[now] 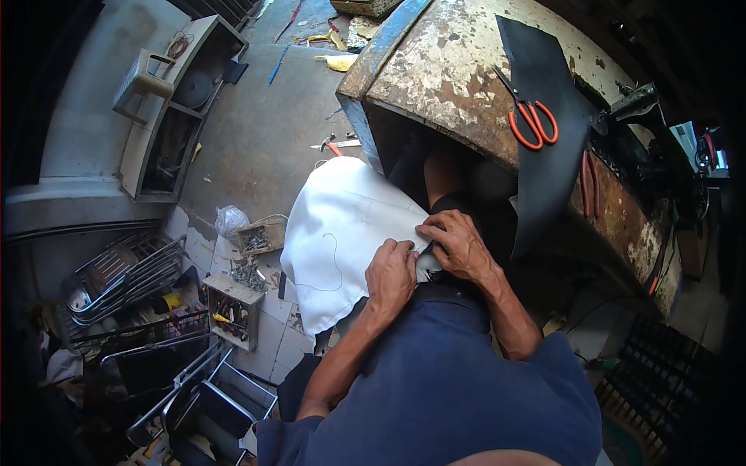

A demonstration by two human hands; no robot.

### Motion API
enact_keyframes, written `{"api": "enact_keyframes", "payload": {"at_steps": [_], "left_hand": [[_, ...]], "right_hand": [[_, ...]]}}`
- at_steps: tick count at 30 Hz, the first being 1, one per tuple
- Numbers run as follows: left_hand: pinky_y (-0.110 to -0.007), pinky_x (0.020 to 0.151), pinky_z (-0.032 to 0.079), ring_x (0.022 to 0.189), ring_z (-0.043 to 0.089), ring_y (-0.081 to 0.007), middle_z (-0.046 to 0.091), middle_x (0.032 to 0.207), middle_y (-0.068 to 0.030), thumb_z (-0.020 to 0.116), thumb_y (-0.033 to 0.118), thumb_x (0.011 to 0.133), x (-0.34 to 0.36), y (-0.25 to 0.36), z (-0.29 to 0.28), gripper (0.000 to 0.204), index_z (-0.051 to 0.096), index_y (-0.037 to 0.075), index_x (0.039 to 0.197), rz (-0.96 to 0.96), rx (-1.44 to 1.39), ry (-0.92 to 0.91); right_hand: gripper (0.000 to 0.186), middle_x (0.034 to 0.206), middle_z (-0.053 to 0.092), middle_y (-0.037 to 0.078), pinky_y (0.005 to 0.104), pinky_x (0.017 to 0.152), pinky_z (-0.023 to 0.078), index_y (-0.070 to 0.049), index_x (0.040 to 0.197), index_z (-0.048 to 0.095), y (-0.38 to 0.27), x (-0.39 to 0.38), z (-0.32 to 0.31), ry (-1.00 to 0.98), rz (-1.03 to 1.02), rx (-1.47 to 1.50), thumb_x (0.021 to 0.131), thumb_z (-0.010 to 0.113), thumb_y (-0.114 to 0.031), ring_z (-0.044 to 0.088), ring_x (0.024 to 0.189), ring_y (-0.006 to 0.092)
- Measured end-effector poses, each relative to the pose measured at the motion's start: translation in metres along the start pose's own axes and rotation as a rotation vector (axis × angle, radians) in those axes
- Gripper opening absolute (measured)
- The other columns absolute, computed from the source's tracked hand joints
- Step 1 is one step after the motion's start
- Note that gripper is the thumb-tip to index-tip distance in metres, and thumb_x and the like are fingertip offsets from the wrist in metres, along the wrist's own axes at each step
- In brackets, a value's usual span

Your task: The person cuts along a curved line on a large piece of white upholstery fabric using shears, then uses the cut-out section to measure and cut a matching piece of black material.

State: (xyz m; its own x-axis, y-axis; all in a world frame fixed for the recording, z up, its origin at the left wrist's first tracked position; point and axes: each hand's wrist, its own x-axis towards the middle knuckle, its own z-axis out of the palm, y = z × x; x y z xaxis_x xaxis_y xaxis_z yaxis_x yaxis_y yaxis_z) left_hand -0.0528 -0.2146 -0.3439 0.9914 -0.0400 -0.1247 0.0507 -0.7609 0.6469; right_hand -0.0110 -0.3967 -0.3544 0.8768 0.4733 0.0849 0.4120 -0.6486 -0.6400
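A white sheet (342, 210), perhaps vinyl or cloth, lies across my lap and hangs down to the left. A loose dark thread curls over its surface. Close to my waist, my left hand (392, 273) is closed with its fingers gripping the sheet's edge. My right hand (460, 247) meets it there, thumb and fingers pinched together at the same edge. Something small and dark shows between the two hands, too little to name. My fingers partly cover that spot.
Orange-handled scissors (535, 120) rest on a black sheet (548, 167) over the worn workbench (435, 70). Red-handled pliers (589, 185) and a black sewing machine (641, 128) are at right. A hammer (332, 146) lies on the floor; toolboxes (231, 311) and metal chair frames (128, 279) stand left.
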Motion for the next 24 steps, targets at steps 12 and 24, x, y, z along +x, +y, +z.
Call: {"api": "enact_keyframes", "payload": {"at_steps": [12, 24], "left_hand": [[-0.031, 0.08, 0.043, 0.083, 0.052, -0.0209, 0.052, 0.09, -0.0084, 0.054, 0.004, 0.095, 0.009, -0.036, -0.001, 0.004, 0.057, 0.001, 0.096, -0.051, -0.549, -0.31], [-0.022, 0.073, 0.041, 0.077, 0.048, -0.0075, 0.06, 0.088, -0.0026, 0.057, 0.022, 0.105, -0.004, -0.048, 0.004, 0.018, 0.053, 0.004, 0.102, -0.24, -0.947, -0.238]], "right_hand": [[0.029, 0.096, 0.068, 0.003, 0.0381, 0.081, 0.048, -0.011, 0.1, 0.071, 0.025, -0.019, 0.034, 0.185, 0.042, 0.023, 0.074, 0.068, 0.003, 0.062, 0.094, 0.0247], [0.031, 0.096, 0.068, 0.001, 0.0377, 0.078, 0.049, -0.012, 0.095, 0.07, 0.038, -0.016, 0.047, 0.271, 0.074, 0.032, 0.07, 0.068, 0.005, 0.062, 0.089, 0.0254]]}}
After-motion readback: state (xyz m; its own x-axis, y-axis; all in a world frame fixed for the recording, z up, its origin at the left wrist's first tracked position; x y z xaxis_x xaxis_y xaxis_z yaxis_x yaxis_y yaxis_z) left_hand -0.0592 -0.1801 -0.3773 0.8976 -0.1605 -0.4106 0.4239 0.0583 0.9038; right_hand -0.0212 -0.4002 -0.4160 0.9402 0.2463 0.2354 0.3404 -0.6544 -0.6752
